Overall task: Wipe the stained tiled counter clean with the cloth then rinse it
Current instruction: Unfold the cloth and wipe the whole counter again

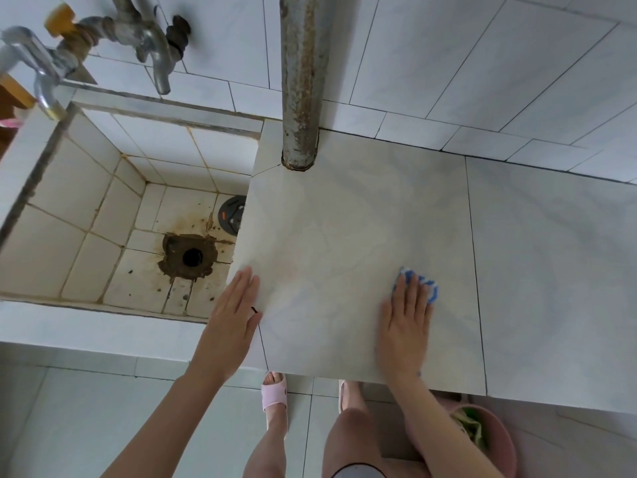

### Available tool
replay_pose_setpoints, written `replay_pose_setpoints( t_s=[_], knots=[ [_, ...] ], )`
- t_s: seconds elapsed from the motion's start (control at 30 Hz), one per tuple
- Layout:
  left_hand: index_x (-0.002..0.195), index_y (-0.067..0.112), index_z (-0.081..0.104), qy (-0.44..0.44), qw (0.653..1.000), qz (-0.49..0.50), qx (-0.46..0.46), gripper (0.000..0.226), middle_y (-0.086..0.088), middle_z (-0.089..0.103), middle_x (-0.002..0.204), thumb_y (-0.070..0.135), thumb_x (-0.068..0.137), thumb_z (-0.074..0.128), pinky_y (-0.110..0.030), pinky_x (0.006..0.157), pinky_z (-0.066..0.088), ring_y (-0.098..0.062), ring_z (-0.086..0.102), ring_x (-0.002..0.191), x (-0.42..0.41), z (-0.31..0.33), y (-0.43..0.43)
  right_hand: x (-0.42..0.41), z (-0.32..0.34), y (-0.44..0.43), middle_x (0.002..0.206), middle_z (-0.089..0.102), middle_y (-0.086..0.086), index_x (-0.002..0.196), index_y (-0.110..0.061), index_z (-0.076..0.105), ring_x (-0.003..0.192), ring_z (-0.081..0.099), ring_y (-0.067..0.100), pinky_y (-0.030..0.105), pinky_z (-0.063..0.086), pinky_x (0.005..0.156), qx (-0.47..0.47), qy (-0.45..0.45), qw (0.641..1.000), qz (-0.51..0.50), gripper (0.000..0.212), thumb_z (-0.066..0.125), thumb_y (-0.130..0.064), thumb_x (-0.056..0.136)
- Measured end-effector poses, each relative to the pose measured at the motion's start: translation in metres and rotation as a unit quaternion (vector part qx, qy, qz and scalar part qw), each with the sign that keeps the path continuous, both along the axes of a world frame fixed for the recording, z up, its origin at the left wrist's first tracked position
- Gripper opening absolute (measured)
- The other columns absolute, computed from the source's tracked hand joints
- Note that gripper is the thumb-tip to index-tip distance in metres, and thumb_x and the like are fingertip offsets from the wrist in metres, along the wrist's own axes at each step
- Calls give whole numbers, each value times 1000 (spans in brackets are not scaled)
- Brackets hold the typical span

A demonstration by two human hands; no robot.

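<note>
Most of the cloth point(428, 285) is hidden under my right hand point(406, 326); only a blue-and-white edge shows past my fingertips. That hand lies flat with straight fingers, pressing the cloth onto the bench point(344, 219) near its front edge. My left hand point(234, 305) is flat too, fingers straight and together, holding nothing, resting on the bench's left edge by the sink point(86, 208). A small dark mark point(255, 310) sits just beside my left thumb; I cannot tell what it is. The stain point(293, 270) is hard to make out, only a faint reddish tint on the pale tile between my hands.

A black disc point(231, 215) on the sink floor is half hidden behind the bench's edge. The drain point(192, 257) is ringed with brown grime. Two taps reach over the sink: one point(155, 53) against the wall, the other point(34, 70) cut off at the frame's left, blurred, with a yellow handle point(62, 20) between them. A rusty pipe point(301, 81) runs down the wall and meets the bench at its back left corner.

Below the bench, a pink bucket point(489, 439) is partly covered by my right forearm and the bench's front edge. My left slipper point(274, 391) shows on the floor; the right one is mostly hidden behind my knee.
</note>
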State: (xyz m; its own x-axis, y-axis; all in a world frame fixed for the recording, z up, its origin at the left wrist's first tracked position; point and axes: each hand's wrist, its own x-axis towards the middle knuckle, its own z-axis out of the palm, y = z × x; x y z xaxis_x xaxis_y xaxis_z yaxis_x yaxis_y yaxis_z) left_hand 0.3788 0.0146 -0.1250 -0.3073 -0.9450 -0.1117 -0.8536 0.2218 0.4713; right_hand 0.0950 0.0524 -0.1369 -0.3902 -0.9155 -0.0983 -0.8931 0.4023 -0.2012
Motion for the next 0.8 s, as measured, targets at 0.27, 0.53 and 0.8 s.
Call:
replay_pose_setpoints(
  t_s=[0.27,0.53,0.8],
  knots=[
    [140,4,36,54,998,-19,-8,63,-9,25,151,-18,82,49,-15,113,8,-13,17,140,16,4,-1,166,13,23,158,12,2,151,-17,14,146,9,23,39,14,114,-2,-56,969,240,52,14,-35,102],
    [145,7,23,48,999,1,12,50,-6,22,152,17,95,27,-15,112,7,-15,19,139,45,3,36,157,10,9,158,12,-1,151,-19,14,146,9,18,39,19,113,-6,-29,935,354,51,20,-34,102],
    [147,13,19,35,999,12,14,57,0,15,155,0,94,33,-18,113,5,-13,12,142,47,1,41,74,5,-44,155,24,3,148,-14,25,144,14,21,38,16,115,-1,6,980,199,54,6,-32,101]
  ],
)
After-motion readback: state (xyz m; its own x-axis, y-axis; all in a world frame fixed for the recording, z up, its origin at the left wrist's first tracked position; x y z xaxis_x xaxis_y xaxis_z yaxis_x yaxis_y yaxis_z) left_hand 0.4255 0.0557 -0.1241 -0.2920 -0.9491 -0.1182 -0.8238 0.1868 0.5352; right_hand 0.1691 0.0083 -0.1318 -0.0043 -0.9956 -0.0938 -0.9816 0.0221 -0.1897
